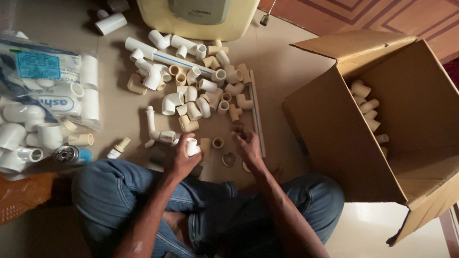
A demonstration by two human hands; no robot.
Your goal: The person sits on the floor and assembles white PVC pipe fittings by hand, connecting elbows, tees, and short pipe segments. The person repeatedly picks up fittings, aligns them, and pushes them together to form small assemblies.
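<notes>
While the person sits cross-legged on the floor, the left hand [180, 155] is curled around a short white pipe fitting [192, 146], its open end tilted up and to the right. The right hand [246, 143] hovers just beside the pile of fittings [198, 88], nearest a cream elbow [234, 112]; its fingers look bent, but whether they pinch anything is hard to make out.

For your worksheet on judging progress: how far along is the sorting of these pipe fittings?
Done: a few fittings lie in the cardboard box. In hand: the left hand grips a white fitting; the right hand reaches over the floor pile. Left: most of that pile, plus the bagged fittings.
</notes>
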